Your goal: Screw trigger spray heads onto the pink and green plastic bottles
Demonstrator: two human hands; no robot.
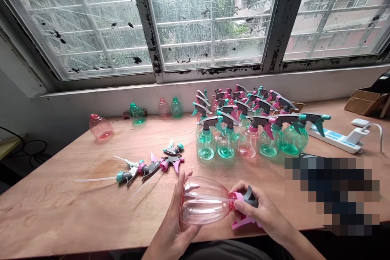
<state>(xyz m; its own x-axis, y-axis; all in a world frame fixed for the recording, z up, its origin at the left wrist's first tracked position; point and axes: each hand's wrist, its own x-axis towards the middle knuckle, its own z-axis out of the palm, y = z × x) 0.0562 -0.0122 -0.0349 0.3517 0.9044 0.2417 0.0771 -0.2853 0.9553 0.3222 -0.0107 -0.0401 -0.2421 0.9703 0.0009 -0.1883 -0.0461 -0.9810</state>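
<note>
A clear pink spray bottle [205, 201] lies sideways in front of me, its base to the left and its neck to the right. Around the base, my left hand [179, 215] is closed, thumb below and fingers behind. My right hand [258, 211] grips the pink collar of a grey and pink spray trigger head [250, 197] at the bottle's neck; the trigger points down. Whether the collar is fully tightened cannot be seen. Several loose trigger heads [150, 167] with straws lie on the table to the left of the bottle.
Spray bottles with heads [225, 146], green and pink, stand in a dense group behind my hands. Headless bottles [102, 128] are at the back left. A white power strip [338, 140] and a cardboard box [365, 99] sit right. A blurred dark patch [335, 187] covers the table's right side.
</note>
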